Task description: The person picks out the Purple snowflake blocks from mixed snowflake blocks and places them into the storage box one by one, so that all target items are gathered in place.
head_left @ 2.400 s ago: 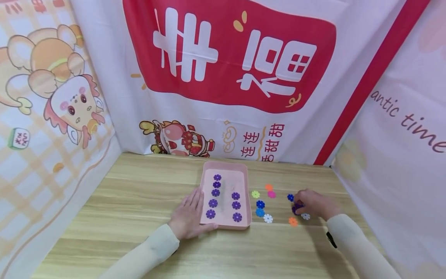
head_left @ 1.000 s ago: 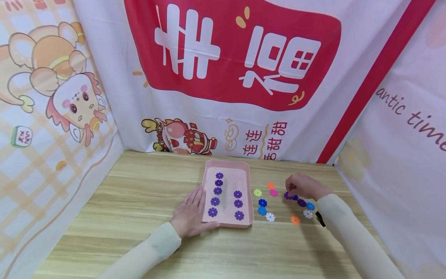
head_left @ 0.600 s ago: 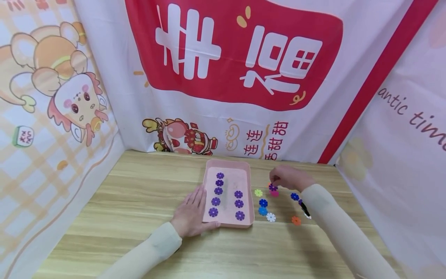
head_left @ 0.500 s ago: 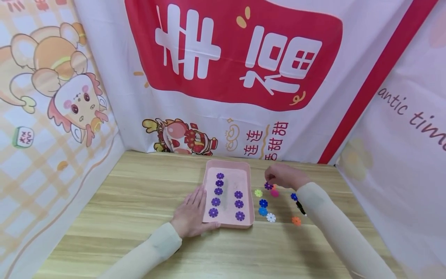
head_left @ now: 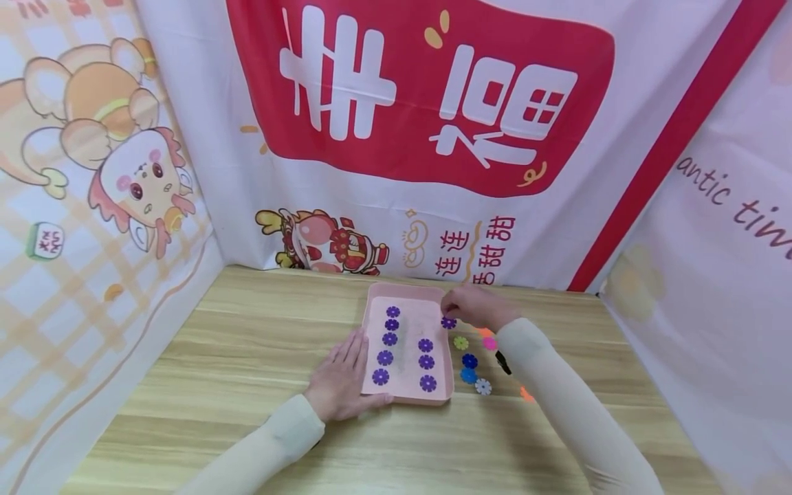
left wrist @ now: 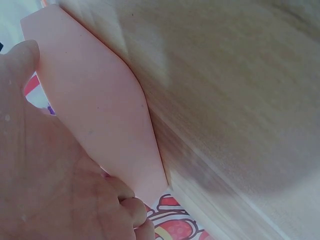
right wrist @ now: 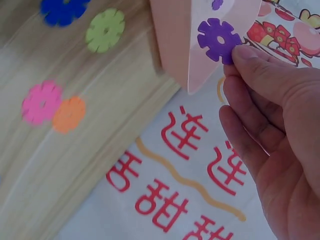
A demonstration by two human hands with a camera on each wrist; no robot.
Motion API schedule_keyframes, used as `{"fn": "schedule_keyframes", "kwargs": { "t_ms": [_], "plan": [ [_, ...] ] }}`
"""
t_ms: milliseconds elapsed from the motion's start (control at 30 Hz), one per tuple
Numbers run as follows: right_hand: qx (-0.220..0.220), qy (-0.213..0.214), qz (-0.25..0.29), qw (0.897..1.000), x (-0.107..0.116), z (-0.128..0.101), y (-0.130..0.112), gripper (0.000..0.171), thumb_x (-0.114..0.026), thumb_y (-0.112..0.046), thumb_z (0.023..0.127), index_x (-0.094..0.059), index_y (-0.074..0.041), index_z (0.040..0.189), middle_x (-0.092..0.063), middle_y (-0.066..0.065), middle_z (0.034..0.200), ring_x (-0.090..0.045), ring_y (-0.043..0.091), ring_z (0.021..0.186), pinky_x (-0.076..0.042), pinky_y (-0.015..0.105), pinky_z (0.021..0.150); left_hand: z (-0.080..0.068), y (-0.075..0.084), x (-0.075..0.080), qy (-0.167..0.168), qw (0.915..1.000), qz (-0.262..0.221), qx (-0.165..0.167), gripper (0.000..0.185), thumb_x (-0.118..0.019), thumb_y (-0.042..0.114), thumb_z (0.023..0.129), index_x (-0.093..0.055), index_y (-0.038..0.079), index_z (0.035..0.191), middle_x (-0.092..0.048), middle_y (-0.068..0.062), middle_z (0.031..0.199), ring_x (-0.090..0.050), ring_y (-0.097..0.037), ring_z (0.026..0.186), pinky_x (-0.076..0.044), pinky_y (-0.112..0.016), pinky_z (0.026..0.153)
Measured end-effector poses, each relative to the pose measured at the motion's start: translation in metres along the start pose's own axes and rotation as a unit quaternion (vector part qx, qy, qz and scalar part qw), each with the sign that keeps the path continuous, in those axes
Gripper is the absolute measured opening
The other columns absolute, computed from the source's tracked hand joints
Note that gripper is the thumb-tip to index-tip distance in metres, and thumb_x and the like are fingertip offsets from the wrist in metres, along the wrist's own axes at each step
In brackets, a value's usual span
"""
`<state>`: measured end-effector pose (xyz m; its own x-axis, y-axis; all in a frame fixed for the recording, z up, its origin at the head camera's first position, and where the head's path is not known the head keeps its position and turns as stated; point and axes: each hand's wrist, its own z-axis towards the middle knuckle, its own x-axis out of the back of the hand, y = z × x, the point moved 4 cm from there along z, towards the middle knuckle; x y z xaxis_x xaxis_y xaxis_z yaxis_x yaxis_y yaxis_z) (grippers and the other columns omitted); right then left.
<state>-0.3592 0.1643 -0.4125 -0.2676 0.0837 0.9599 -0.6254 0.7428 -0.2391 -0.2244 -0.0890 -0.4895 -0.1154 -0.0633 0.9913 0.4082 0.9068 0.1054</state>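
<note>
Between thumb and forefinger my right hand (head_left: 475,306) pinches a purple snowflake disc (right wrist: 216,40) by its edge, at the right rim of a pink tray (head_left: 405,385) near its back corner. Two columns of purple snowflake discs (head_left: 385,357) lie inside the tray, the left column longer than the right. My left hand (head_left: 337,379) rests against the tray's left wall and front corner, its fingers straight along the side and its thumb along the front. In the left wrist view, the thumb touches the tray's outer wall (left wrist: 95,90).
Right of the tray lie loose discs on the wooden table (head_left: 396,454): lime (head_left: 460,342), pink (head_left: 490,343), dark blue (head_left: 470,361), light blue (head_left: 468,375), white (head_left: 483,387) and orange (head_left: 526,394). My right sleeve hides others. A printed cloth (head_left: 346,179) stands behind.
My right hand picked up a purple disc from the pieces at the right and carried it leftward past the orange and pink discs to the tray's rim. My left hand stays on the tray.
</note>
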Motion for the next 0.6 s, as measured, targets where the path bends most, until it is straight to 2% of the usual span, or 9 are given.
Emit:
{"fn": "schedule_keyframes", "kwargs": {
  "t_ms": [367, 600],
  "plan": [
    [-0.049, 0.023, 0.010, 0.999, -0.022, 0.035, -0.004, 0.014, -0.071, -0.011, 0.102, -0.083, -0.018, 0.099, -0.080, -0.002, 0.098, -0.068, 0.007, 0.083, -0.061, 0.024, 0.079, 0.000, 0.002, 0.002, 0.000, 1.0000, 0.002, 0.003, 0.122, -0.047, 0.088, 0.090, -0.024, -0.005, 0.165, -0.017, -0.024, 0.175, -0.022, -0.040, 0.164, -0.026, -0.052, 0.134],
    [-0.066, 0.045, 0.030, 0.996, -0.036, 0.045, 0.000, 0.013, -0.073, -0.009, 0.100, -0.084, -0.015, 0.101, -0.081, 0.000, 0.102, -0.073, 0.011, 0.090, -0.063, 0.024, 0.083, 0.000, 0.003, 0.003, 0.001, 1.0000, -0.003, 0.003, 0.121, -0.049, 0.087, 0.091, -0.024, -0.006, 0.165, -0.018, -0.025, 0.175, -0.022, -0.040, 0.163, -0.027, -0.052, 0.133]
  ]
}}
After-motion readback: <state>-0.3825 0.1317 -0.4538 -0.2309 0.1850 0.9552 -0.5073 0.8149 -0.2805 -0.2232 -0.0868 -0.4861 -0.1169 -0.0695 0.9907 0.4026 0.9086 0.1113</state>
